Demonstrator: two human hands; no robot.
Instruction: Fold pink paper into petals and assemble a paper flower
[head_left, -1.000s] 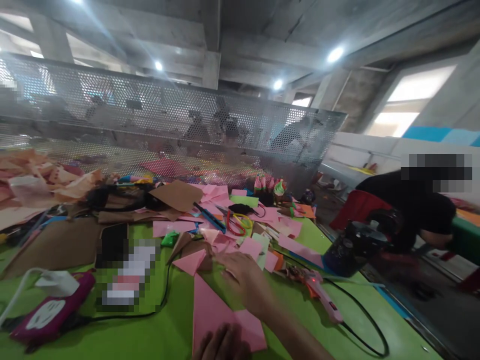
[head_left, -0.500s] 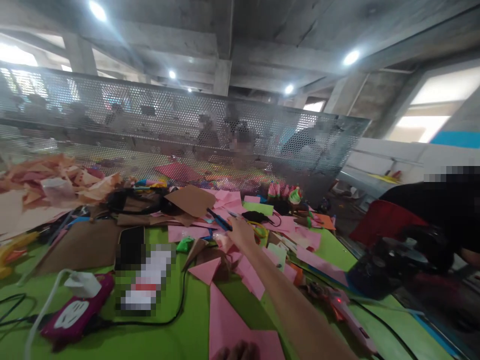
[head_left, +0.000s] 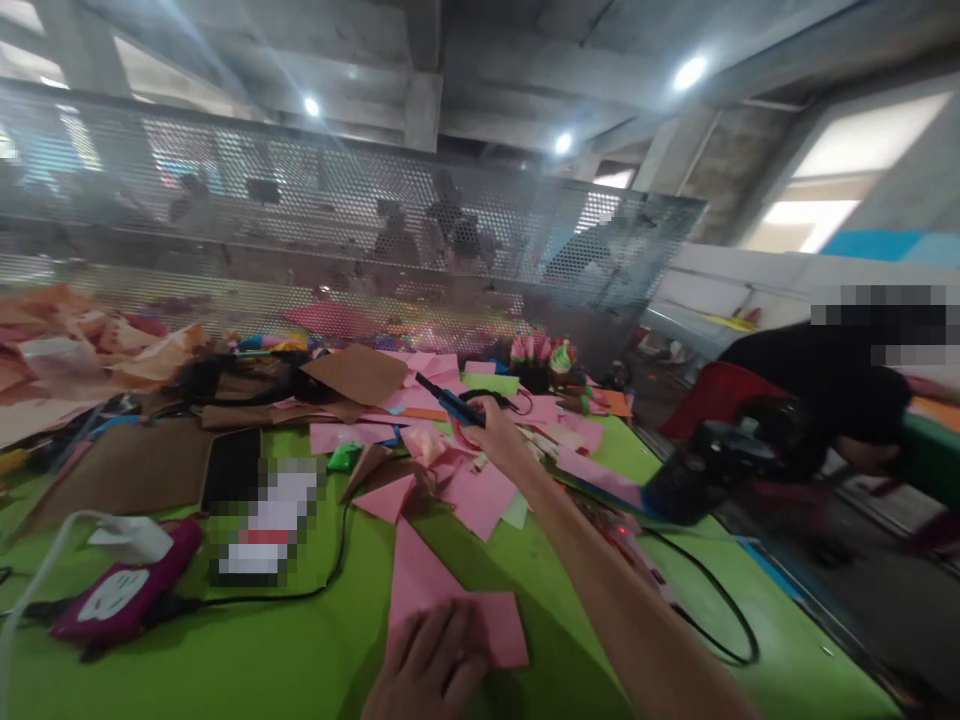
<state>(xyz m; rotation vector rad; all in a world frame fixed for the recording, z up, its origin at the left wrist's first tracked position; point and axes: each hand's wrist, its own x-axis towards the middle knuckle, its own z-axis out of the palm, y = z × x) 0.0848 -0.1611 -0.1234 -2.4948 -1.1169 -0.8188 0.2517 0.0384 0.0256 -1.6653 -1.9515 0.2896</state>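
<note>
My left hand [head_left: 439, 655] lies with its fingers flat on a folded pink sheet [head_left: 420, 575] at the near edge of the green table. My right hand [head_left: 491, 425] reaches out over the scattered pieces, its fingers closed round a slim blue-and-black tool [head_left: 454, 405] whose dark tip points to the far left. Its exact kind I cannot make out. Beneath that hand lie more pink sheets [head_left: 476, 490] and a dark cable. A small pink triangle [head_left: 386, 498] touches the top of the folded sheet.
Left of my hands are a phone [head_left: 232, 465], a blurred-out printed item [head_left: 270, 525] and a purple power strip [head_left: 131, 585] with cables. A glue gun [head_left: 630, 545] lies at right. A perforated metal screen [head_left: 337, 240] stands behind. Another person [head_left: 817, 370] bends over at right.
My right hand has lifted the blue-and-black tool from among the pieces and drawn it slightly nearer. More of my left hand shows on the pink sheet. The view has tilted down and right.
</note>
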